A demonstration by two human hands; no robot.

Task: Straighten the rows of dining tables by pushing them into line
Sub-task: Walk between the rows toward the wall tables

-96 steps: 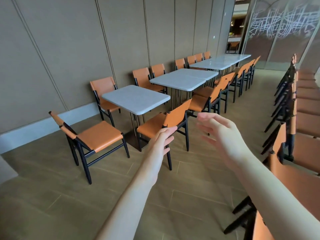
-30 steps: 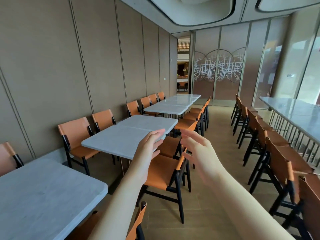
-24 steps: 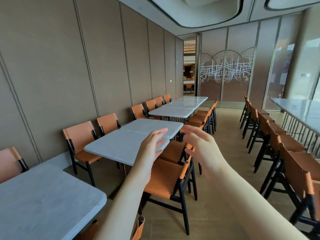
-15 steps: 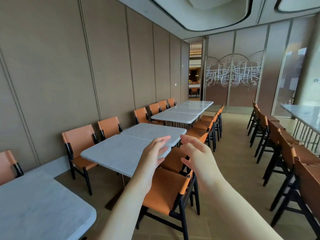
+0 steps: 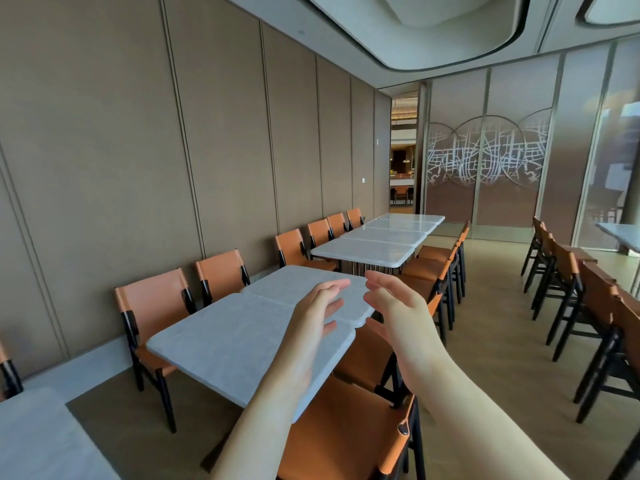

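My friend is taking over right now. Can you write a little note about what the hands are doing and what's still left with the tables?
Left hand: open, fingers straight, raised in front of the near double table, holding nothing.
Right hand: open, raised beside it, holding nothing.
The near double table's two tops are slightly offset at the aisle edge. The far row of tables sits apart, further down the wall.
Done: no push visible yet.
Left: probably push the near tables level, then check the row against the far one.
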